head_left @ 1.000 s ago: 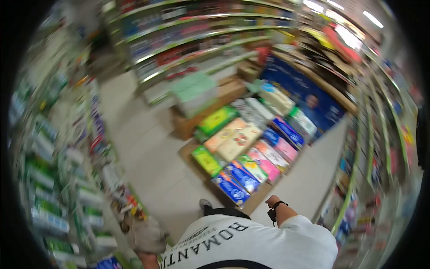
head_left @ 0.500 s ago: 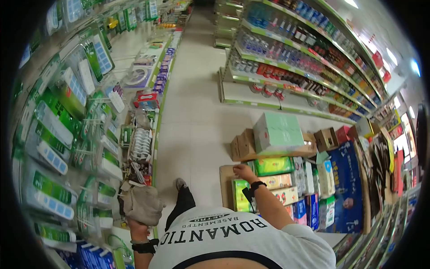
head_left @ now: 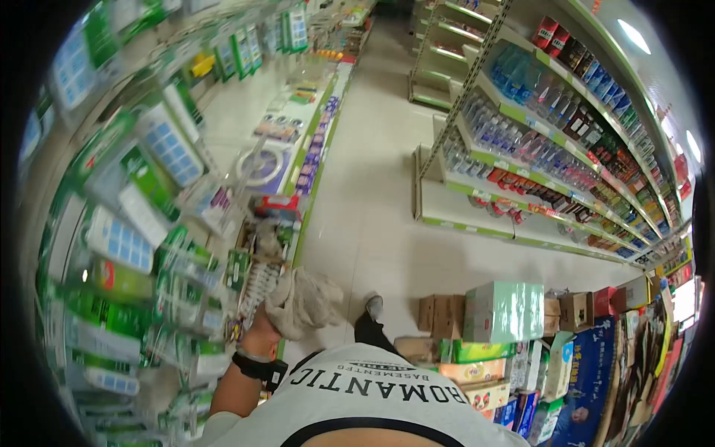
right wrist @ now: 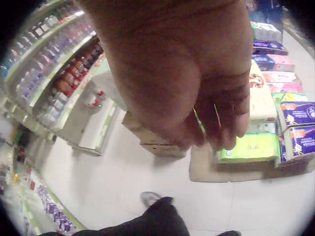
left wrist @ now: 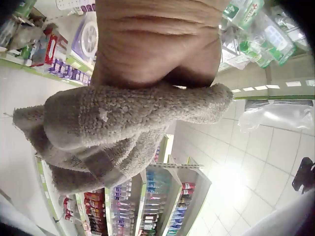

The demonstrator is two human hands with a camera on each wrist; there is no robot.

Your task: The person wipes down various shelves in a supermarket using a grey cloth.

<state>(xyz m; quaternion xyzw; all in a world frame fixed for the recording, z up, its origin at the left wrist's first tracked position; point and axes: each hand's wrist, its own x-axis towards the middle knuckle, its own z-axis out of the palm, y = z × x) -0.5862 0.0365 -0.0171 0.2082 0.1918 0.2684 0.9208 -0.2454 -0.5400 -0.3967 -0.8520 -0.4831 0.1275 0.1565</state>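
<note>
A grey-brown towel [head_left: 302, 304] hangs bunched from the left hand [head_left: 261, 335], beside the left shelf. The left wrist view shows the towel [left wrist: 133, 118] wrapped at the left hand [left wrist: 157, 44], whose fingers the cloth hides. The right hand [right wrist: 187, 83] holds nothing, its fingers loosely bent, and in that view it hangs in front of the packs of tissues [right wrist: 251, 147] and the cardboard under them. The head view does not show the right hand.
Packaged goods hang along the left rack [head_left: 112, 238]. Bottles fill the shelf unit [head_left: 521, 149] at the right. A light green box [head_left: 504, 313], brown cartons [head_left: 441, 316] and tissue packs [head_left: 477, 371] stand on the floor at the lower right. An aisle [head_left: 350, 186] runs between.
The view has swung toward the aisle and bottle shelf. The left hand has come up and forward with the towel. The right hand, over the tissue packs before, has left the head view.
</note>
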